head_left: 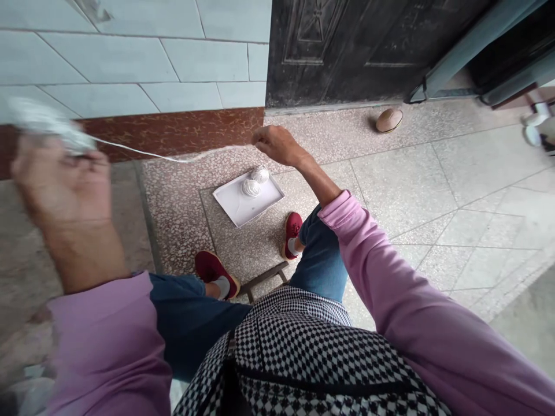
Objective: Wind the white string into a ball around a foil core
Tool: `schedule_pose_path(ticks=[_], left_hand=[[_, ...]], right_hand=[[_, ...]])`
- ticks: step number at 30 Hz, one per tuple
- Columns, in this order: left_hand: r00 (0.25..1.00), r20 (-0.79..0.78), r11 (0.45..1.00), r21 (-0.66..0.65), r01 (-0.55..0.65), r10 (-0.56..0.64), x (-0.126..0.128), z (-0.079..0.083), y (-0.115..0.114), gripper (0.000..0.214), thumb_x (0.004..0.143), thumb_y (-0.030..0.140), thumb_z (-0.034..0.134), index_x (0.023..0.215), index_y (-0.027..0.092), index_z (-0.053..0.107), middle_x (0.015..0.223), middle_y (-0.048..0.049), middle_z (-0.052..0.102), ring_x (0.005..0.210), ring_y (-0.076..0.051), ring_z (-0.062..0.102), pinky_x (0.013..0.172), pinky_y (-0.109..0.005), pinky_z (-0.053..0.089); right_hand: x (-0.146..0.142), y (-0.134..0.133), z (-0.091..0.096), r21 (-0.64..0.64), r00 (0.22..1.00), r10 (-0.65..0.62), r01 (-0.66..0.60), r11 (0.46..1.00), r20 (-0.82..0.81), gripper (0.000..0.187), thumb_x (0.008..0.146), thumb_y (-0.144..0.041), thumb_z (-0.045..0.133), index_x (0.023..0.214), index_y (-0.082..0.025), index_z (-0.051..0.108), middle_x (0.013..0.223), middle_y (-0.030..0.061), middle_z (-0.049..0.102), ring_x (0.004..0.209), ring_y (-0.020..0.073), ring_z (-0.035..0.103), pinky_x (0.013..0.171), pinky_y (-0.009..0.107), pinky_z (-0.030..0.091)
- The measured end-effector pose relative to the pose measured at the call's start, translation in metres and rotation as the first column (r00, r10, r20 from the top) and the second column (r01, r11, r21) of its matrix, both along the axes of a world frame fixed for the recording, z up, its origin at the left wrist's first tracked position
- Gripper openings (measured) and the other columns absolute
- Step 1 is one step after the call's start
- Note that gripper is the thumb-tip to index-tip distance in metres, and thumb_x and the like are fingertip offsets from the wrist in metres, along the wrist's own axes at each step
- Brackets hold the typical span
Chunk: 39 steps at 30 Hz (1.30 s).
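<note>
Raised at the far left, my left hand [65, 179] is closed around a bundle of white yarn [52, 124], which is blurred by motion. From that bundle a strand of yarn [147, 152] runs slackly across to my right hand [277, 144]. The right hand's fingers are pinched together on the strand, well apart from the left. Below, between my feet and the wall, a shallow white tray [243, 216] lies on the floor. Two white yarn balls [250, 187] rest in it, touching or nearly so.
A tiled wall [125, 58] with a brown base stands in front, beside a dark door [329, 52]. A tan rounded object [389, 120] lies by the door sill. A low stool frame [264, 278] shows between my red shoes [212, 271].
</note>
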<state>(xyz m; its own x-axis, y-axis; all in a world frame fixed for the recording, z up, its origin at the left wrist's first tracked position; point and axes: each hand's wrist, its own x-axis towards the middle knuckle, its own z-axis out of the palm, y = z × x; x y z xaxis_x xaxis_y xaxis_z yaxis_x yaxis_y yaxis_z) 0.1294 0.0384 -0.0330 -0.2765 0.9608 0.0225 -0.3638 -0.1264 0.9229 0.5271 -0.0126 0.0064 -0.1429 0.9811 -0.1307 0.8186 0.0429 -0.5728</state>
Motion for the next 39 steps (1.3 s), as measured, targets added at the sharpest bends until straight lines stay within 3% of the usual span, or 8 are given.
schedule_pose_path(ticks=[2,6,11,15,21,28,33,39], left_hand=[[0.997,0.044,0.997,-0.033,0.066,-0.065,0.040,-0.009,-0.012,0.043,0.060,0.014,0.092,0.094,0.024,0.067,0.103,-0.0021,0.081,0.095,-0.017,0.074,0.068,-0.019,0.060],[0.947,0.005,0.945,-0.074,0.320,-0.320,0.098,-0.025,-0.035,0.054,0.056,0.020,0.101,0.109,0.021,0.089,0.112,-0.0078,0.089,0.098,-0.020,0.076,0.075,-0.027,0.064],[0.920,0.003,0.919,-0.053,0.391,-0.391,0.108,-0.035,-0.041,0.060,0.060,0.026,0.109,0.116,0.019,0.091,0.116,-0.0113,0.091,0.101,-0.022,0.079,0.080,-0.031,0.065],[0.944,-0.038,0.944,-0.061,0.325,-0.328,0.104,-0.039,-0.034,0.058,0.057,0.028,0.108,0.111,0.019,0.090,0.107,-0.0080,0.090,0.094,-0.020,0.077,0.077,-0.029,0.062],[0.845,-0.454,0.957,-0.065,0.284,-0.282,0.103,-0.046,-0.032,0.048,0.063,0.024,0.110,0.104,0.020,0.088,0.097,-0.0039,0.089,0.084,-0.019,0.072,0.077,-0.031,0.058],[0.712,-0.279,0.757,-0.105,0.644,-0.644,0.113,-0.040,-0.054,0.061,0.061,0.025,0.113,0.116,0.022,0.086,0.110,-0.0084,0.092,0.093,-0.024,0.082,0.084,-0.034,0.066],[0.874,-0.086,0.876,0.026,0.482,-0.479,0.110,-0.037,-0.044,0.073,0.057,0.038,0.121,0.120,0.021,0.087,0.120,-0.0112,0.093,0.103,-0.024,0.082,0.093,-0.033,0.067],[0.893,-0.348,0.953,-0.005,0.304,-0.286,0.101,-0.053,-0.032,0.054,0.070,0.036,0.114,0.115,0.020,0.088,0.112,-0.0069,0.090,0.098,-0.022,0.077,0.093,-0.034,0.064]], right_hand=[[-0.014,0.003,-0.005,-0.004,0.994,0.024,-0.025,1.000,-0.103,0.032,0.124,-0.007,0.063,0.134,-0.004,0.093,0.147,0.0234,0.092,0.142,0.0267,0.082,0.130,0.042,0.061],[-0.051,0.009,-0.028,-0.005,0.833,0.128,-0.154,0.988,-0.538,0.030,0.124,-0.027,0.068,0.122,-0.009,0.093,0.130,0.0186,0.094,0.147,0.0244,0.079,0.117,0.032,0.062],[-0.076,-0.001,-0.061,-0.096,0.710,0.137,-0.278,0.956,-0.691,0.018,0.126,-0.019,0.066,0.131,-0.011,0.081,0.089,0.0018,0.079,0.098,0.0178,0.076,0.087,0.027,0.056],[-0.076,-0.011,-0.071,-0.083,0.721,0.192,-0.327,0.942,-0.665,0.017,0.137,-0.014,0.056,0.133,-0.011,0.072,0.081,-0.0078,0.060,0.074,0.0140,0.052,0.076,0.025,0.046],[-0.067,-0.014,-0.049,0.077,0.783,0.338,-0.351,0.933,-0.522,0.043,0.141,-0.030,0.062,0.099,-0.021,0.066,0.093,-0.0009,0.065,0.092,0.0175,0.056,0.090,0.030,0.048],[-0.047,0.001,-0.019,0.119,0.909,0.155,-0.118,0.986,-0.386,0.048,0.134,-0.025,0.061,0.086,-0.024,0.060,0.087,0.0007,0.062,0.098,0.0193,0.062,0.095,0.031,0.051],[-0.059,-0.005,-0.023,0.043,0.914,0.233,-0.233,0.972,-0.331,0.046,0.133,-0.015,0.059,0.088,-0.024,0.059,0.088,0.0012,0.065,0.098,0.0206,0.064,0.097,0.032,0.050],[-0.072,-0.021,-0.029,-0.030,0.845,0.426,-0.459,0.888,-0.324,0.044,0.130,-0.009,0.064,0.089,-0.024,0.059,0.091,0.0012,0.068,0.092,0.0202,0.062,0.094,0.033,0.051]])
